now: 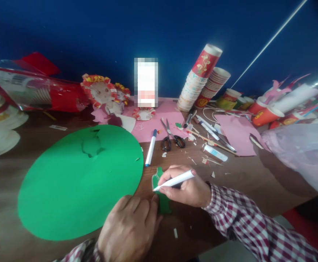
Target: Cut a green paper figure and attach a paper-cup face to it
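Observation:
A small green paper cutout [163,203] lies flat on the brown table, with a pale line along its upper left edge. My right hand [193,191] is closed round a white marker [179,179], its tip touching that edge. With fingers bent and close together, my left hand [130,222] presses the cutout's left side against the table; part of the piece is hidden under the hands. To the left lies a big green paper oval [77,189] with a cut opening near its top. A blue-capped marker [151,147] and black-handled scissors [171,136] lie just beyond my hands.
Pink paper sheets [163,116] lie at the back, with paper scraps around. Stacked paper cups [193,85] lean by the blue wall. A glue tube [215,153] and more pens lie right of the scissors. Paper plates [0,143] are at left, a plastic bag [306,153] at right.

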`<state>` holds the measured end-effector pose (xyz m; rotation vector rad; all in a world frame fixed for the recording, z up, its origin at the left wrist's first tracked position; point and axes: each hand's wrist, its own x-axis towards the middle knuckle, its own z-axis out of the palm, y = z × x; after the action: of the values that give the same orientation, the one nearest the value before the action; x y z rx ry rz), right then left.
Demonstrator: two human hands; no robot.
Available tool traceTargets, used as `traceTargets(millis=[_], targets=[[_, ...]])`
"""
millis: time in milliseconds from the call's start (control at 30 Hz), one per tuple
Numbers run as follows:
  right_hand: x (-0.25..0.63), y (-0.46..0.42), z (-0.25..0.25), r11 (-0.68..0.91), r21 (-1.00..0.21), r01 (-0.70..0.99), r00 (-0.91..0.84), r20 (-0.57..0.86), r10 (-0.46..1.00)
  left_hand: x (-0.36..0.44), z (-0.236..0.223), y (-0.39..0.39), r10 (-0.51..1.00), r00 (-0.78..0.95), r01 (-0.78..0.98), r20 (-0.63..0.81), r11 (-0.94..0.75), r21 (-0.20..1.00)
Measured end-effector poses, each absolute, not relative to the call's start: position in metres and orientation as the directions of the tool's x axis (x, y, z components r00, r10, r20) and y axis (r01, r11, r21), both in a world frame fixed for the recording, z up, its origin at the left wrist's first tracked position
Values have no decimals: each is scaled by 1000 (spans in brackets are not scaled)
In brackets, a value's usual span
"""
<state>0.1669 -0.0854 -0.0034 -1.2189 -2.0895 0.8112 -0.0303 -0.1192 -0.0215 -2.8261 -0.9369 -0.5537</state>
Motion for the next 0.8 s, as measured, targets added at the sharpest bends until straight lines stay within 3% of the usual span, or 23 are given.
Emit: traceTargets(millis=[800], targets=[[167, -86, -1, 389, -752, 532, -409, 174, 896, -30, -23, -120, 529, 751, 576, 395, -817, -1]])
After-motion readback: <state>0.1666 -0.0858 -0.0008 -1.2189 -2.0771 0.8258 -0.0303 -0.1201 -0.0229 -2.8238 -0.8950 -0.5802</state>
